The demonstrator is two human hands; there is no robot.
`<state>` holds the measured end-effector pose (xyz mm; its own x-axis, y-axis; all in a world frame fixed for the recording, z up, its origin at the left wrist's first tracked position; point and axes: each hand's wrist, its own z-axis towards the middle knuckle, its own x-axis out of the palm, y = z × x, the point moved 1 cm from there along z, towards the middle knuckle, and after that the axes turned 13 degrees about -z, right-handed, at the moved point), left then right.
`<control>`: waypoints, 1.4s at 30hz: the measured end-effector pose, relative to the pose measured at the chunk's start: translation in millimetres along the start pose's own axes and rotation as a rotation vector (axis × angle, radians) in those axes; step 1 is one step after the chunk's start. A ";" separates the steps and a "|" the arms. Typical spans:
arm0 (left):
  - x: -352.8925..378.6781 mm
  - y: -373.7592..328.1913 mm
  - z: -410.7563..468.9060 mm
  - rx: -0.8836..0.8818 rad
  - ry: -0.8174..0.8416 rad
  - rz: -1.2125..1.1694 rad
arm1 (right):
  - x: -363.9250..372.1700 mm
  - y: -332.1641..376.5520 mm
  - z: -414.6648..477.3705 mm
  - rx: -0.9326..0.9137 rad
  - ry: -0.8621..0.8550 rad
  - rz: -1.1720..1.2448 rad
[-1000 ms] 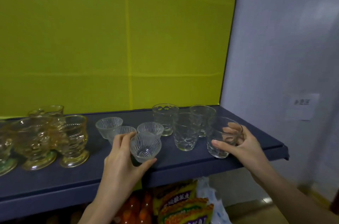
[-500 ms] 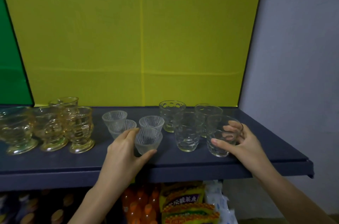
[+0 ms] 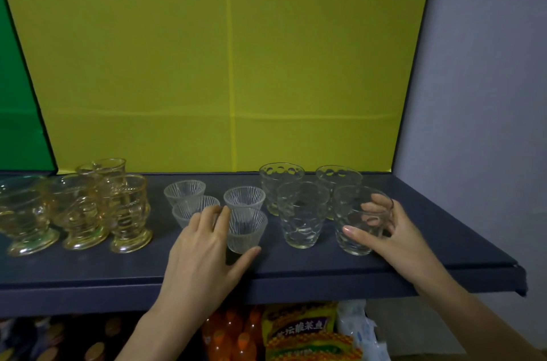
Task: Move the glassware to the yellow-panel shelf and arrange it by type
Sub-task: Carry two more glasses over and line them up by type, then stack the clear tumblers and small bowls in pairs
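A dark blue shelf (image 3: 296,269) runs in front of a yellow panel (image 3: 231,64). Several amber footed glasses (image 3: 127,212) stand at its left. Three small ribbed clear cups (image 3: 185,192) sit in the middle, and my left hand (image 3: 204,248) wraps a fourth ribbed cup (image 3: 247,230) standing at the front of that group. To the right stand three clear dimpled tumblers (image 3: 302,215). A fourth tumbler (image 3: 355,224) rests on the shelf with my right hand (image 3: 393,230) closed around it.
A green panel (image 3: 14,94) adjoins the yellow one at the left. A grey wall (image 3: 488,94) stands at the right, past the shelf's end. Below the shelf are orange drink bottles (image 3: 231,340) and yellow snack packets (image 3: 305,334).
The view has swung left and up, bringing the green panel in. The ribbed cup has come down from a tilt to stand on the shelf; both hands keep their hold.
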<state>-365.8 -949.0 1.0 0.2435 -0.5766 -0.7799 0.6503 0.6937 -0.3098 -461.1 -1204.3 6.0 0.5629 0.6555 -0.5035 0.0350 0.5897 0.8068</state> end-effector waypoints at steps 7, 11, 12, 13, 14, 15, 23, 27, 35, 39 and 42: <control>-44.2 -5.2 29.8 0.229 -0.150 -0.085 | -29.3 20.4 9.6 -0.046 -0.059 -0.102; -48.6 -17.0 74.9 0.310 -0.009 -0.100 | -40.6 42.1 43.0 -0.065 0.002 -0.173; -43.6 -20.2 87.8 0.297 0.063 -0.105 | -39.7 46.8 52.4 -0.075 0.047 -0.237; -36.3 -21.9 101.2 0.274 0.134 -0.120 | -37.7 50.2 61.7 -0.081 0.087 -0.307; -27.9 -23.3 114.5 0.248 0.202 -0.130 | -34.9 52.4 70.8 -0.083 0.119 -0.376; -19.8 -24.7 127.0 0.224 0.257 -0.129 | -31.7 53.5 79.1 -0.082 0.148 -0.445; 23.0 -24.6 176.5 0.008 0.543 -0.128 | -12.4 57.5 118.8 -0.040 0.394 -0.782; 29.1 -32.2 183.0 -0.004 0.551 -0.173 | -15.9 53.3 130.8 -0.052 0.446 -0.758; 41.7 -56.7 187.9 -0.039 0.576 -0.263 | -41.0 33.1 144.6 -0.086 0.499 -0.756; 35.5 -65.2 179.0 -0.064 0.567 -0.271 | -46.9 31.5 136.6 -0.195 0.365 -0.778; 14.0 -68.3 163.7 -0.030 0.409 -0.361 | -56.6 34.0 115.2 -0.341 0.156 -0.461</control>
<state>-289.0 -1075.1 100.3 -0.2949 -0.5694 -0.7673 0.6186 0.4983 -0.6075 -396.7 -1275.7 97.5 0.4233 0.3417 -0.8391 -0.0349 0.9316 0.3618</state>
